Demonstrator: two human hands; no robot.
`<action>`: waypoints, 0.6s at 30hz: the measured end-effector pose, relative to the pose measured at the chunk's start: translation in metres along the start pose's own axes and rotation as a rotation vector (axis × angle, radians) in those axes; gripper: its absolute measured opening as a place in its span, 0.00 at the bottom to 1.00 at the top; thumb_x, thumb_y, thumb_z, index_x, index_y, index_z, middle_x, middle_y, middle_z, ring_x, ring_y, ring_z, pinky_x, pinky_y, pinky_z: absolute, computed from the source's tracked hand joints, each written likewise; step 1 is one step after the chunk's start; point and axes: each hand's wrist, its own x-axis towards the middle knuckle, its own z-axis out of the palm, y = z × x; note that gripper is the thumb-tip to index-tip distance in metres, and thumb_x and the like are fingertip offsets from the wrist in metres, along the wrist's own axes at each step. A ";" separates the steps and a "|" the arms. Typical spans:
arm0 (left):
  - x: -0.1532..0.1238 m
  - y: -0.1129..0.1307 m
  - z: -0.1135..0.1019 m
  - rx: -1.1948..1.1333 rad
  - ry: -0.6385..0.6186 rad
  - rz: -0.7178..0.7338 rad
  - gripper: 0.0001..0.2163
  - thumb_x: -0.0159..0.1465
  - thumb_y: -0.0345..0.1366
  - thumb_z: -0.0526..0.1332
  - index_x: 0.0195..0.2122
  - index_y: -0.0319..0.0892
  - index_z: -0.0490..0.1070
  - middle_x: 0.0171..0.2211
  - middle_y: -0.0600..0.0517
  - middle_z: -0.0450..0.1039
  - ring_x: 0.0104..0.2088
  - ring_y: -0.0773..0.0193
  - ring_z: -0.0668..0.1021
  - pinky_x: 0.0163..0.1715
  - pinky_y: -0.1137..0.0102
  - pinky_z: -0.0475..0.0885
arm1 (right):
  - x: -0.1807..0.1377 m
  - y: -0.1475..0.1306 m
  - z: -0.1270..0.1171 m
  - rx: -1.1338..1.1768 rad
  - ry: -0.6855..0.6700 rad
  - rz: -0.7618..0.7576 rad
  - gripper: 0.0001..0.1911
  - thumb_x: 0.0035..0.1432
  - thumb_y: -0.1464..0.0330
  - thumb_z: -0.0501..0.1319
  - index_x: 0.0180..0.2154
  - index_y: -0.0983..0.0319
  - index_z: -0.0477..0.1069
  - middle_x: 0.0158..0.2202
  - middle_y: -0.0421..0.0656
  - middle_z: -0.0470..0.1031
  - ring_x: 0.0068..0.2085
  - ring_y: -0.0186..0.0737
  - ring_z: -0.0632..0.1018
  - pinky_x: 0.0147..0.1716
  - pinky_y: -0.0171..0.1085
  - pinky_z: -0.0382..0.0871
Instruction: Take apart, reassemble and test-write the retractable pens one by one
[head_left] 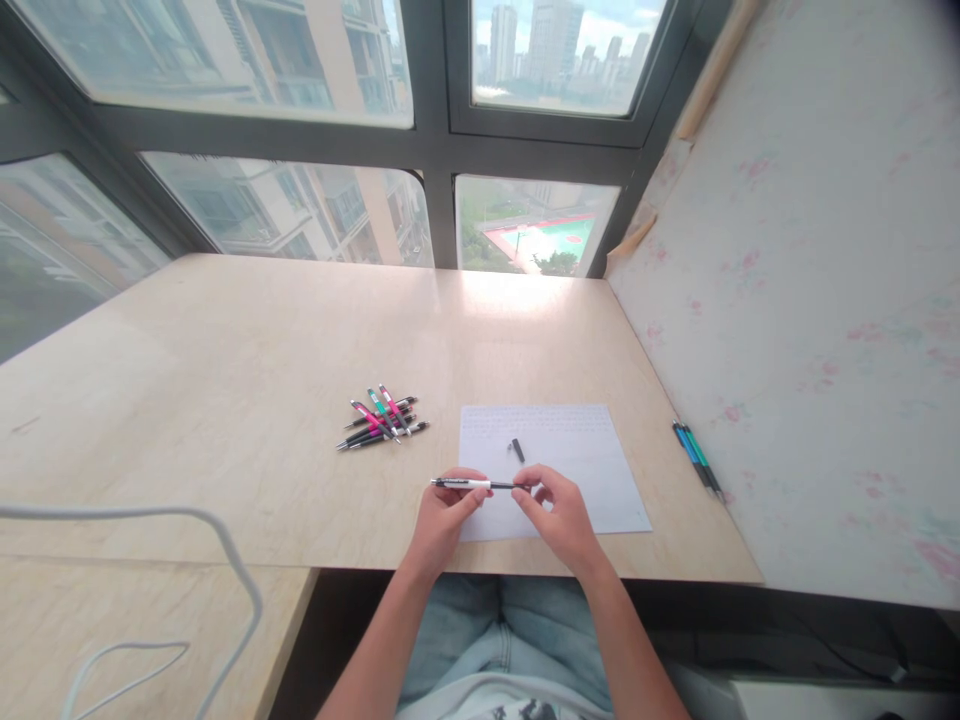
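Note:
My left hand (448, 512) is closed around the white barrel of a pen (474, 484), which lies level above the paper's left edge. A thin dark refill (501, 486) sticks out of the barrel's right end. The fingers of my right hand (553, 505) pinch the refill's far end; a small part at its tip is mostly hidden. Just beyond my hands, a black pen grip section (518, 450) rests on a white sheet of paper (600, 500) with faint lines of writing. Beside it is a tiny dark piece too small to name.
Left of the paper, several pens (379, 425) in black, pink and green lie in a crossed pile. Two pens, blue (690, 452) and green (701, 452), lie along the wall at right. A white cable (225, 535) curves over the lower left. Windows stand behind the wooden table (262, 340).

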 end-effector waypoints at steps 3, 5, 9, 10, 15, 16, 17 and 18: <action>0.000 0.000 0.000 0.010 -0.007 0.008 0.07 0.55 0.34 0.69 0.34 0.40 0.77 0.28 0.50 0.76 0.32 0.62 0.75 0.35 0.69 0.67 | 0.000 -0.001 0.000 -0.006 -0.027 0.028 0.16 0.63 0.59 0.55 0.30 0.61 0.73 0.28 0.42 0.76 0.32 0.38 0.76 0.30 0.34 0.67; 0.000 0.000 0.000 0.027 -0.009 0.011 0.07 0.55 0.35 0.69 0.34 0.40 0.77 0.29 0.50 0.76 0.32 0.62 0.75 0.35 0.69 0.67 | 0.000 -0.001 -0.001 -0.023 -0.061 0.036 0.22 0.66 0.58 0.52 0.25 0.62 0.71 0.23 0.41 0.74 0.27 0.37 0.74 0.29 0.34 0.66; 0.000 0.000 0.001 0.044 -0.027 0.012 0.08 0.56 0.37 0.68 0.35 0.39 0.78 0.28 0.49 0.76 0.31 0.63 0.74 0.34 0.69 0.67 | 0.000 0.000 -0.002 -0.050 -0.038 0.038 0.19 0.64 0.59 0.55 0.25 0.62 0.72 0.23 0.41 0.74 0.27 0.37 0.74 0.29 0.34 0.66; 0.000 0.001 0.001 0.040 -0.027 0.012 0.08 0.57 0.37 0.68 0.35 0.38 0.78 0.28 0.49 0.76 0.30 0.63 0.74 0.33 0.69 0.67 | 0.000 0.000 -0.002 -0.047 -0.030 0.031 0.17 0.63 0.60 0.56 0.26 0.62 0.73 0.25 0.41 0.75 0.29 0.37 0.75 0.29 0.34 0.66; 0.001 0.002 0.002 0.010 -0.003 0.014 0.09 0.57 0.38 0.68 0.34 0.38 0.78 0.27 0.49 0.76 0.29 0.64 0.74 0.33 0.70 0.67 | -0.001 -0.001 -0.001 0.015 0.000 0.001 0.09 0.57 0.62 0.62 0.37 0.60 0.73 0.35 0.43 0.77 0.37 0.40 0.76 0.29 0.33 0.67; 0.001 0.002 0.002 0.011 -0.004 0.011 0.09 0.57 0.38 0.68 0.34 0.38 0.78 0.27 0.49 0.76 0.29 0.64 0.74 0.32 0.70 0.67 | -0.001 0.000 -0.001 0.023 0.004 0.012 0.10 0.57 0.62 0.62 0.39 0.60 0.73 0.35 0.43 0.77 0.36 0.40 0.76 0.29 0.33 0.67; 0.001 0.003 0.002 0.015 -0.004 0.009 0.09 0.56 0.38 0.68 0.33 0.38 0.78 0.27 0.49 0.76 0.29 0.64 0.74 0.32 0.70 0.67 | -0.001 0.000 -0.001 0.026 0.001 0.026 0.10 0.58 0.61 0.61 0.39 0.60 0.73 0.33 0.43 0.76 0.35 0.40 0.76 0.28 0.33 0.67; 0.001 0.003 0.002 0.020 -0.003 0.006 0.09 0.56 0.38 0.68 0.33 0.38 0.78 0.27 0.49 0.76 0.29 0.64 0.74 0.32 0.70 0.67 | -0.001 0.001 -0.001 0.022 -0.009 0.038 0.11 0.60 0.60 0.59 0.37 0.61 0.73 0.31 0.42 0.76 0.33 0.39 0.76 0.28 0.33 0.67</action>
